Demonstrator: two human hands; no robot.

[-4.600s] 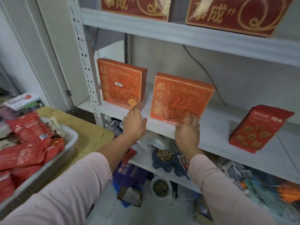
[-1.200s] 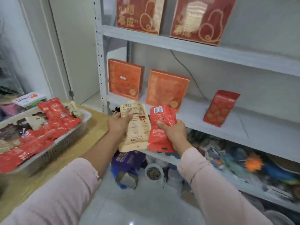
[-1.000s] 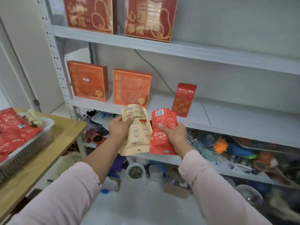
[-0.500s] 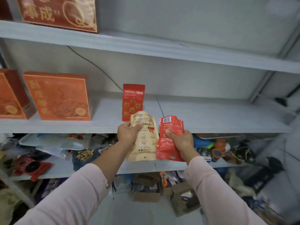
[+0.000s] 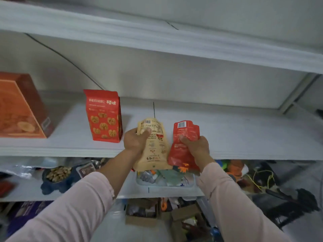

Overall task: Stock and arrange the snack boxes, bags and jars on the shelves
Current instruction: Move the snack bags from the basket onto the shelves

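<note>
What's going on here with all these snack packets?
A person is stocking a set of shelves. Their left hand grips a tan bag near its top, and their right hand grips a red pouch. Both are held up in front of the middle shelf, not yet set down. A red bag already stands upright on it, with an orange box further left.

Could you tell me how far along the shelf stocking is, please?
Done: an orange box and a red walnut bag stand upright on the shelf. In hand: the left hand grips a beige pouch, the right hand a red pouch, neither set down. Left: placing both, probably on the bare shelf right of the red walnut bag.
</note>
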